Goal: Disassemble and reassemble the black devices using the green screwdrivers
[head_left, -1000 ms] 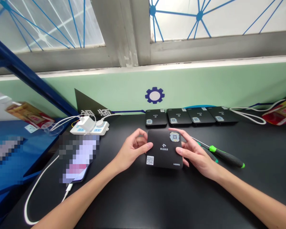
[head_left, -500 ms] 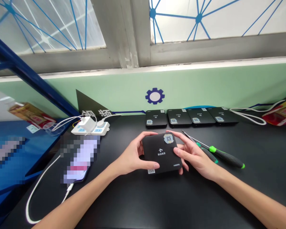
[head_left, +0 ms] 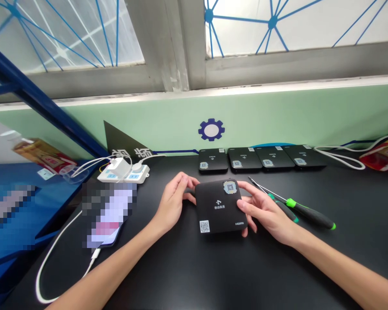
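Note:
A black set-top box (head_left: 218, 211) with HDMI lettering, a QR label at its lower left and a worn sticker at its upper right is held just above the table. My right hand (head_left: 261, 209) grips its right side, thumb on the top face and fingers underneath. At its left edge is my left hand (head_left: 174, 200), its thumb drawn in against the index finger and its fingertips reaching the box's side. Whether anything small sits in that pinch, I cannot make out.
Several similar black boxes (head_left: 245, 159) line the back of the table (head_left: 181, 275). Two screwdrivers (head_left: 310, 214) lie right of my right hand. At left are a white power strip (head_left: 124, 170), a blurred phone (head_left: 111, 215) on a white cable (head_left: 40, 262), and a bottle (head_left: 40, 153).
My left hand has let its thumb off the box's top face and shifted to the left edge, uncovering the QR label. The right hand keeps its hold.

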Demonstrator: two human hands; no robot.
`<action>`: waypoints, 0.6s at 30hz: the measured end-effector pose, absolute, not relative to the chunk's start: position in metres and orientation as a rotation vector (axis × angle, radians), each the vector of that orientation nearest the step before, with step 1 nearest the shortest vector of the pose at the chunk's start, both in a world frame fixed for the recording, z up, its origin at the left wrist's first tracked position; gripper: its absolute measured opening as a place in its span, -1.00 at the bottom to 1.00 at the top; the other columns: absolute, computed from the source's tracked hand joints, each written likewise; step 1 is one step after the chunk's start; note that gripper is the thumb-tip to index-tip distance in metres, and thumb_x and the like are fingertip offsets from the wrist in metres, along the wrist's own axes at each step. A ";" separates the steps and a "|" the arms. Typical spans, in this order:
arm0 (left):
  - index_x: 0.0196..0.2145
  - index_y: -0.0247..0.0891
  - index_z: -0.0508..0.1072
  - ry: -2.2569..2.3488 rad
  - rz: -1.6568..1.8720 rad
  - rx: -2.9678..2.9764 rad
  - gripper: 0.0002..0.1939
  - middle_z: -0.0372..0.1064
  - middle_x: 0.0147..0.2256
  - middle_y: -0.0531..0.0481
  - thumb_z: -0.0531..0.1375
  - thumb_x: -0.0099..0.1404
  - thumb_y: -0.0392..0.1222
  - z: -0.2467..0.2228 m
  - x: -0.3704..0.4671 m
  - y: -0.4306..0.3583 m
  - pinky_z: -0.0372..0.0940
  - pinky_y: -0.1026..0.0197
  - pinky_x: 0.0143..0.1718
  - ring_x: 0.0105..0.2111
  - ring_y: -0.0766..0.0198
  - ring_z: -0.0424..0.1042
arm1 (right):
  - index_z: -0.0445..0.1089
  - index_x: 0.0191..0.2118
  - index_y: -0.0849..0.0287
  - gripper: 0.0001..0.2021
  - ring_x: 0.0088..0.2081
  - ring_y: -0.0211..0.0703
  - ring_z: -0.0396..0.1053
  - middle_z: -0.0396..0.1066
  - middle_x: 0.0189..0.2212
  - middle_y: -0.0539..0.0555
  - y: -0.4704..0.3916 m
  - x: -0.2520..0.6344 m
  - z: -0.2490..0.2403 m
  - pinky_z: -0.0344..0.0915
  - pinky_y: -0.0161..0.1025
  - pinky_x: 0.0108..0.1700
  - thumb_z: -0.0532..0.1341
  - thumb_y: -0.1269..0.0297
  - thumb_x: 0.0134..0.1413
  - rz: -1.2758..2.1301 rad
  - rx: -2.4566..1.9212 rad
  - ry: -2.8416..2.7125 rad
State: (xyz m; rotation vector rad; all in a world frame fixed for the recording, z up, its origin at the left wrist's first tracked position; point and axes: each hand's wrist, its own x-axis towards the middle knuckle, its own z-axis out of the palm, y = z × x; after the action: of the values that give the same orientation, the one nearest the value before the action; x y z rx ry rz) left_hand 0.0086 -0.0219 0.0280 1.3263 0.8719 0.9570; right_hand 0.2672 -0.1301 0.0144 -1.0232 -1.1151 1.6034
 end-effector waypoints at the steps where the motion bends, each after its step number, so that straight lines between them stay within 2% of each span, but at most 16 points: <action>1: -0.45 -0.23 0.36 0.877 0.985 1.362 -0.39 0.51 -0.23 -0.06 0.31 0.51 0.32 0.027 0.008 -0.020 0.44 0.23 -0.32 -0.31 0.23 0.48 | 0.08 0.50 0.11 -0.26 -0.52 -0.19 0.58 0.47 -0.53 -0.16 -0.130 0.267 0.015 0.25 -0.36 -0.46 0.37 -0.08 0.47 1.600 -1.023 -1.108; 3: -0.56 -0.21 0.23 0.896 1.023 1.459 -0.33 0.45 -0.39 -0.03 0.24 0.59 0.26 0.026 0.006 -0.019 0.42 0.20 -0.25 -0.36 0.23 0.47 | 0.10 0.49 0.12 -0.26 -0.54 -0.21 0.55 0.48 -0.53 -0.15 -0.129 0.267 0.015 0.23 -0.36 -0.48 0.38 -0.08 0.46 1.593 -1.025 -1.089; 6: -0.57 -0.21 0.30 1.002 1.092 1.596 -0.36 0.28 -0.55 0.05 0.19 0.65 0.13 0.027 0.002 -0.021 0.34 0.19 -0.24 -0.41 0.24 0.43 | 0.07 0.52 0.16 -0.17 -0.56 -0.19 0.54 0.48 -0.55 -0.14 -0.127 0.267 0.016 0.23 -0.36 -0.50 0.41 -0.13 0.42 1.584 -1.030 -1.045; 8: -0.40 -0.22 0.47 1.012 1.139 1.609 -0.55 0.35 -0.46 0.06 0.25 0.62 0.07 0.028 0.001 -0.024 0.36 0.20 -0.24 -0.36 0.23 0.45 | 0.03 0.55 0.18 -0.10 -0.56 -0.16 0.55 0.50 -0.55 -0.12 -0.126 0.268 0.015 0.25 -0.34 -0.50 0.42 -0.15 0.39 1.581 -1.034 -1.015; 10: -0.10 -0.18 0.55 0.900 1.138 1.601 -0.77 0.51 -0.19 -0.03 0.32 0.58 0.04 0.031 0.000 -0.027 0.45 0.16 -0.13 -0.14 0.15 0.54 | 0.00 0.57 0.19 -0.06 -0.55 -0.15 0.56 0.52 -0.54 -0.10 -0.127 0.268 0.014 0.26 -0.34 -0.49 0.43 -0.15 0.38 1.578 -1.042 -0.984; 11: 0.06 -0.14 0.53 0.822 1.107 1.608 -0.72 0.53 0.00 -0.08 0.35 0.55 0.05 0.032 0.000 -0.028 0.48 0.13 -0.04 0.01 0.09 0.53 | -0.01 0.58 0.19 -0.05 -0.54 -0.15 0.56 0.53 -0.53 -0.09 -0.127 0.269 0.014 0.26 -0.34 -0.50 0.43 -0.15 0.37 1.576 -1.047 -0.970; 13: 0.30 -0.06 0.43 0.690 0.984 1.665 -0.47 0.40 0.28 -0.16 0.41 0.49 0.07 0.033 0.000 -0.030 0.49 0.06 0.11 0.27 -0.02 0.41 | -0.04 0.59 0.18 -0.03 -0.53 -0.14 0.58 0.55 -0.52 -0.08 -0.128 0.269 0.013 0.22 -0.36 -0.51 0.44 -0.15 0.37 1.573 -1.055 -0.942; 15: 0.43 -0.01 0.32 0.607 0.841 1.747 -0.20 0.27 0.42 -0.19 0.51 0.37 0.07 0.033 0.000 -0.032 0.45 -0.02 0.25 0.40 -0.12 0.29 | -0.06 0.59 0.16 -0.02 -0.52 -0.13 0.59 0.56 -0.50 -0.07 -0.128 0.270 0.013 0.19 -0.37 -0.53 0.44 -0.15 0.36 1.576 -1.056 -0.922; 18: 0.55 0.08 0.13 0.577 0.747 1.826 0.19 0.15 0.51 -0.20 0.66 0.15 -0.01 0.032 0.000 -0.034 0.37 -0.13 0.39 0.51 -0.23 0.16 | -0.07 0.59 0.15 0.00 -0.52 -0.14 0.59 0.55 -0.52 -0.08 -0.128 0.271 0.015 0.21 -0.39 -0.53 0.46 -0.15 0.35 1.596 -1.051 -0.910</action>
State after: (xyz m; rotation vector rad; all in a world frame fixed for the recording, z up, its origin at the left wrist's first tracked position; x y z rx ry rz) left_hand 0.0004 -0.0343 0.0320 1.8257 0.5772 0.7472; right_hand 0.2706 -0.1275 0.0154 -1.0508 -0.9099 1.5956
